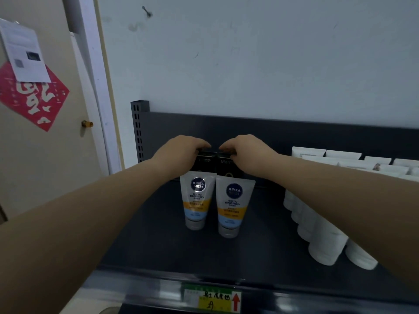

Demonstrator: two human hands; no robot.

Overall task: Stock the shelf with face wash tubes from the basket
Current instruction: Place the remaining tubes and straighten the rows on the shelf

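Two black face wash tubes stand side by side at the back of the dark shelf (pixel 158 245). My left hand (pixel 181 150) grips the top of the left black tube (pixel 205 163). My right hand (pixel 247 150) grips the top of the right black tube (pixel 225 164). In front of them stand two white, yellow and blue tubes, cap down: one on the left (pixel 197 200) and one on the right (pixel 232 207). The basket is out of sight.
Rows of white tubes (pixel 322 234) fill the right part of the shelf. A slotted upright post (pixel 138 130) marks the shelf's left end, with a door (pixel 45 132) beyond it. A price label (pixel 213 300) sits on the shelf's front edge.
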